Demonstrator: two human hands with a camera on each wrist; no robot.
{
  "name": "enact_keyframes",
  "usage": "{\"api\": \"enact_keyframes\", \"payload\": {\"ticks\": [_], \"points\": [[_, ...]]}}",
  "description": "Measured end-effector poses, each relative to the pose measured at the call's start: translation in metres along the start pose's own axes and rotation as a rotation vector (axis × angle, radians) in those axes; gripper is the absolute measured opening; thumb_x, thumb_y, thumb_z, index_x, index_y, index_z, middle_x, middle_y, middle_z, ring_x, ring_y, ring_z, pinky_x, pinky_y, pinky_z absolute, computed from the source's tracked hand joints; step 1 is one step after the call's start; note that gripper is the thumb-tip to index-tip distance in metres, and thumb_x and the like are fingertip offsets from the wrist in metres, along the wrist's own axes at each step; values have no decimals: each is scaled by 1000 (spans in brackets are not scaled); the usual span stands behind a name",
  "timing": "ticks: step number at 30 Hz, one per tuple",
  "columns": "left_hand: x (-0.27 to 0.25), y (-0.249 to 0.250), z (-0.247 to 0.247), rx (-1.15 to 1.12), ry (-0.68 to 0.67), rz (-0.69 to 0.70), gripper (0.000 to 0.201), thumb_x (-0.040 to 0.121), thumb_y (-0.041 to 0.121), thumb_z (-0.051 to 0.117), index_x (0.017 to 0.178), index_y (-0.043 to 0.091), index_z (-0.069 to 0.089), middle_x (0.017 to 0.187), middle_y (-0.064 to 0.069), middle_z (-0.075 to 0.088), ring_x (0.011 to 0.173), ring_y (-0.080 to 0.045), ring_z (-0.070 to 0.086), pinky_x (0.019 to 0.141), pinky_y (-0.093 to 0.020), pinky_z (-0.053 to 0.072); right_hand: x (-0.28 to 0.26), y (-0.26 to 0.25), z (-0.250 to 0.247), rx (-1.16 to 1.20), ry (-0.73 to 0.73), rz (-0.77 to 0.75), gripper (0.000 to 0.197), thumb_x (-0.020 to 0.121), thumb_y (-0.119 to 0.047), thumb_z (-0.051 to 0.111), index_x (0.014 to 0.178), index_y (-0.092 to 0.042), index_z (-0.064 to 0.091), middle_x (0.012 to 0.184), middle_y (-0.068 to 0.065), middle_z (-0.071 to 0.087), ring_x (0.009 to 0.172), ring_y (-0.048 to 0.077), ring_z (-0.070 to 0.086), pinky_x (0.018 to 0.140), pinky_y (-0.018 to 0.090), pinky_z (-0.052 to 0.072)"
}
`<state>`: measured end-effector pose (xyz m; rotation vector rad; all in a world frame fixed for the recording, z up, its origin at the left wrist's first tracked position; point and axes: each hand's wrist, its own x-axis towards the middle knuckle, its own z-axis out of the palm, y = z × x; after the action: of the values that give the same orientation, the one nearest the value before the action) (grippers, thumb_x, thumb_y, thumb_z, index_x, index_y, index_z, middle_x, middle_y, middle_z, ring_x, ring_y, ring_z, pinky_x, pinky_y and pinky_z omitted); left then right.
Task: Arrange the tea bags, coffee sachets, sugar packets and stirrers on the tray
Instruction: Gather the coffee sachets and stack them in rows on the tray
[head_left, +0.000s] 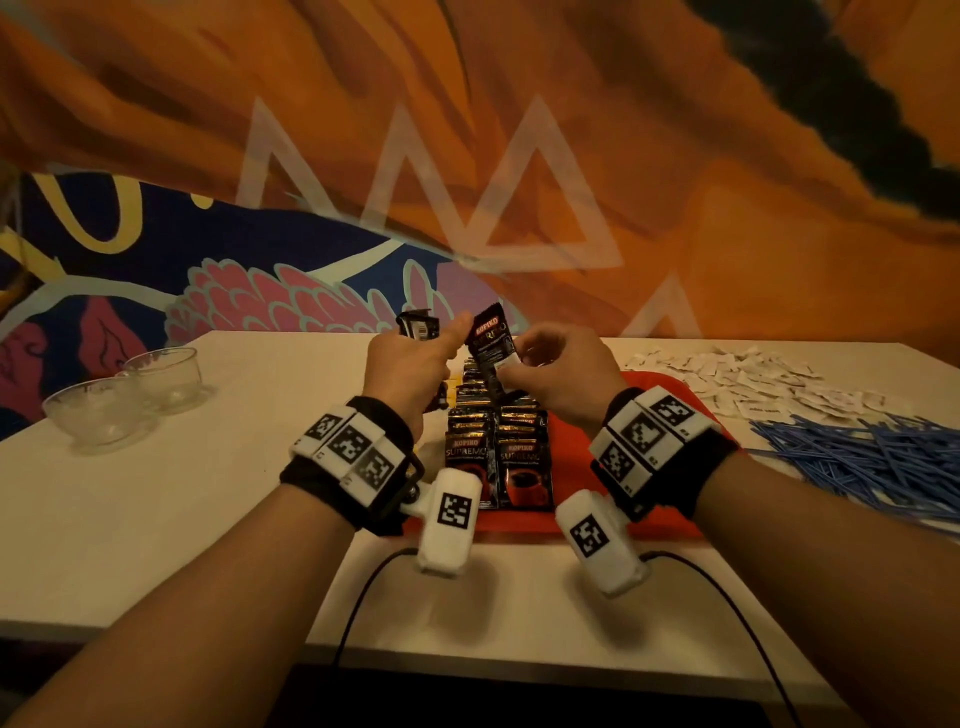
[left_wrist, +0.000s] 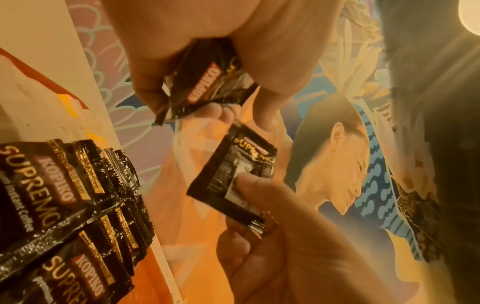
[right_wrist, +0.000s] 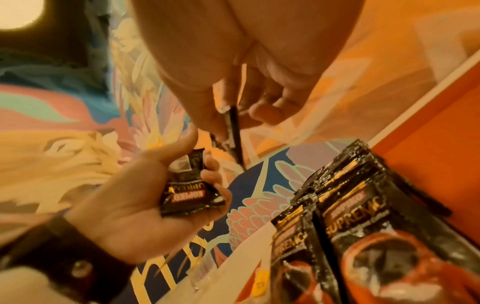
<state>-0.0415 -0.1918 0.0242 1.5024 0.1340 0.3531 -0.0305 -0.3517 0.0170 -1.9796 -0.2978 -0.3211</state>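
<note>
Holding one coffee sachet (head_left: 491, 345) in my right grip (head_left: 558, 376) and spare sachets (head_left: 415, 323) in my left grip (head_left: 410, 371), I am aiming it squarely onto the far end of the sachet rows (head_left: 496, 441) on the red tray (head_left: 576, 452).

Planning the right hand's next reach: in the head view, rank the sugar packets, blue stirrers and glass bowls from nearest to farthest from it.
1. Sugar packets: heaped just right of the right hand.
2. Blue stirrers: right edge, nearer the camera; close to the packets' distance, so this ranking is loose.
3. Glass bowls: far left, clearly farthest.

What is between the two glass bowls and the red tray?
Only bare white table, in the head view, lies between the glass bowls and the red tray.
</note>
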Motion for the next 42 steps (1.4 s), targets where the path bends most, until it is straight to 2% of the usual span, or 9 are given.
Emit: {"api": "enact_keyframes", "payload": {"ticks": [3,8,13,17,21,29,34,39,42], "points": [[-11,2,7,-44,3,40,42,82,43,79,96,7,67,81,-9,62,62,-16,51,62,-36,47,-2,-3,4,-123,108,-133,16,79,-13,77,83,-23,65,69,-6,59,60,9,56,55,21,45],[-16,3,14,-216,-66,31,11,90,17,73,91,8,66,85,-11,72,75,-23,71,65,-34,60,-11,-1,15,-298,67,-475,20,75,-11,78,92,-17,69,83,-7,55,71,5,48,65,7,33],[-4,5,2,-254,-65,1,13,92,8,69,105,7,67,96,-14,74,86,-30,75,72,-40,61,-9,-1,8,-165,95,-220,26,77,-35,82,96,-25,66,102,-9,58,80,6,52,64,14,38],[-2,8,-5,-271,-205,-36,25,90,13,71,112,3,66,103,-20,73,96,-38,72,86,-51,58,-2,-2,4,-21,-47,-23,19,82,-24,79,99,-22,70,90,-3,73,78,12,68,66,24,49],[0,8,-7,-326,-235,-63,14,92,18,69,100,7,65,88,-11,70,81,-29,70,76,-44,57,-6,-3,3,55,-150,-53,12,83,-11,77,94,-14,75,76,-2,74,67,9,68,65,24,53],[0,1,-15,-249,-226,-31,6,92,17,69,92,12,65,82,-6,69,76,-25,69,57,-32,53,-7,6,4,98,-120,-2,14,81,-8,79,79,-21,74,77,6,76,79,30,73,69,37,57],[-1,0,-11,-128,-205,-40,2,94,8,65,94,8,63,80,-9,67,69,-25,68,48,-28,51,-10,2,6,-178,-96,-70,12,81,-14,80,90,-21,78,76,-14,67,70,2,60,63,12,42],[1,-4,-8,40,-162,34,5,94,14,67,95,16,63,86,-6,69,79,-25,70,55,-31,55,-16,-3,11,-322,-131,-138,19,81,-13,77,98,-21,75,90,-9,68,82,8,60,69,14,42],[3,-4,-12,9,-175,-29,10,95,18,67,102,11,64,96,-12,71,94,-34,71,83,-49,60,-19,-6,9,-303,-225,-47,8,84,-25,77,82,-21,70,77,-10,66,74,5,60,61,18,42]]}}
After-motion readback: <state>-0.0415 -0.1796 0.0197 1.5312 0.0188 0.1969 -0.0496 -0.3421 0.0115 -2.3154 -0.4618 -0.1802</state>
